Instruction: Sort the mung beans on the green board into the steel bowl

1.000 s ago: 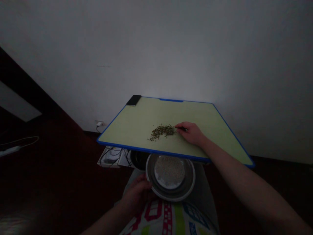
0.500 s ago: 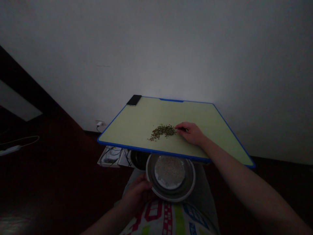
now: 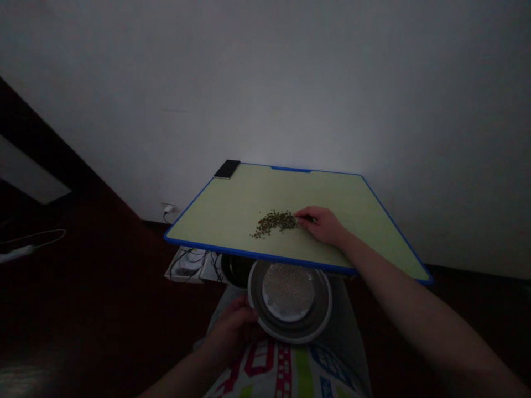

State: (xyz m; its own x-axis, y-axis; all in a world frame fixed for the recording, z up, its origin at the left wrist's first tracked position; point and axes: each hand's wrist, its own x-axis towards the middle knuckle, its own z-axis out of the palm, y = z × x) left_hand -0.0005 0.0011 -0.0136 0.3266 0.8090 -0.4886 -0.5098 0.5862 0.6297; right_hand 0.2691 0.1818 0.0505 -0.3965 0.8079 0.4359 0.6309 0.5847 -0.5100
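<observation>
A loose heap of small brown-green grains is spread on a pale yellow-green board table with blue edging. At the heap's right end is my right hand, thumb and fingertips pinched together; a dark patch shows between the fingers, but what they hold is too small to make out. On my lap, below the table's near edge, a round metal bowl contains a pale, speckled round mass. My left hand grips the bowl's left rim, its fingers partly hidden underneath.
A black phone lies on the table's far left corner. Beneath the near edge are a dark pot and a white box with cables. The wall stands behind the table, with a plugged-in charger low on it.
My right hand has shifted very slightly left towards the grains, still pinched. My left hand and the bowl stay in place.
</observation>
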